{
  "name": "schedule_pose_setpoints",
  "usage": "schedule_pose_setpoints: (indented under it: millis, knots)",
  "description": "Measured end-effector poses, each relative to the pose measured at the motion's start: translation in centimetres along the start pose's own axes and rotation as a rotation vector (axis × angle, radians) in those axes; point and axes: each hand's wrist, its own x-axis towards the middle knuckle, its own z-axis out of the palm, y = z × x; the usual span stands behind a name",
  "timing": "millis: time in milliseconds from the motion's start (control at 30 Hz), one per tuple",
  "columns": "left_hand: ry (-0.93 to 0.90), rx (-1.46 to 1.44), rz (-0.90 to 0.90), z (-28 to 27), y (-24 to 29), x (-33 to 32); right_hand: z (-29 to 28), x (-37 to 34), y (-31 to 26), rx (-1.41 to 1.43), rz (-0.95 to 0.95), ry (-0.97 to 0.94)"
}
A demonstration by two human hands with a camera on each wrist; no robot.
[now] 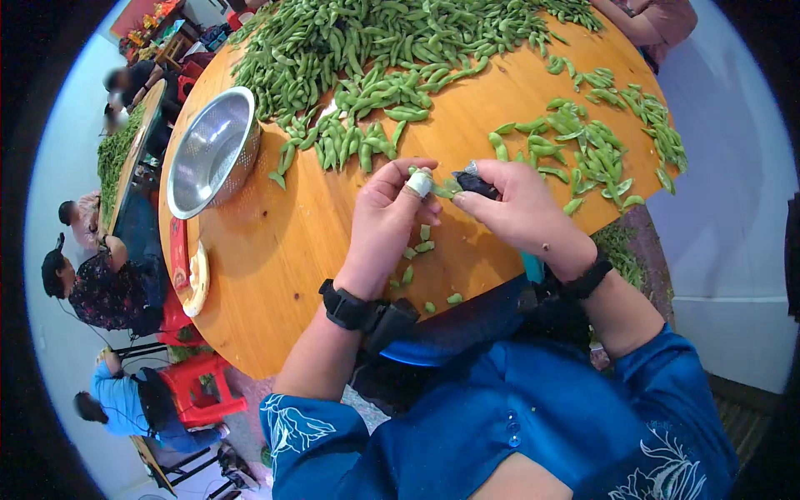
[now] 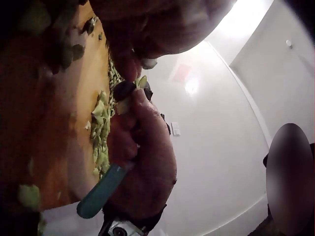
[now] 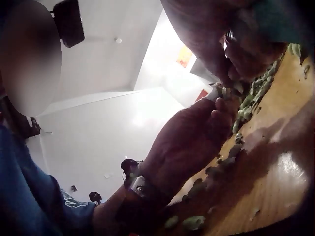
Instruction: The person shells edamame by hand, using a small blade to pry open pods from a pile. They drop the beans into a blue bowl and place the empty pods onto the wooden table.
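Over the near part of the table, my left hand (image 1: 387,204) pinches a green edamame pod (image 1: 442,191), its thumb tip wrapped in a white covering (image 1: 419,182). Facing it, my right hand (image 1: 521,200) grips a tool whose teal handle (image 2: 102,191) sticks out below the palm in the left wrist view. Its working end is hidden. A black covering (image 1: 477,185) shows at the right fingertips, which meet the pod. Beneath the hands lie several loose green pieces (image 1: 424,247) on the wood.
A big heap of edamame pods (image 1: 358,42) covers the far side of the round table (image 1: 275,275). More pods (image 1: 592,146) lie at right. A steel colander (image 1: 212,154) stands left, near a red strip (image 1: 179,250). Another person's arm (image 1: 629,21) rests at the far right edge.
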Motion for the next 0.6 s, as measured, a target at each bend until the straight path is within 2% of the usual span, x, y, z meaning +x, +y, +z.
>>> schedule_pose_setpoints:
  millis: [167, 233, 467, 533, 600]
  knots:
    - [-0.066, 0.050, 0.007, 0.3, 0.4, -0.2, 0.3, 0.0, -0.1, 0.033, 0.043, 0.034]
    - [-0.064, 0.066, 0.004, 0.3, 0.3, -0.2, 0.3, 0.1, -0.2, 0.138, 0.175, 0.019]
    - [-0.056, 0.053, -0.068, 0.3, 0.6, -0.4, 1.4, 0.0, 0.2, 0.135, 0.032, 0.061]
    - [-0.069, 0.062, -0.064, 0.1, 0.1, -0.3, 0.9, -0.2, -0.8, 0.270, 0.213, 0.056]
    - [-0.082, 0.069, -0.059, 0.3, 0.0, -0.2, -0.2, 0.1, -0.7, 0.341, 0.286, 0.022]
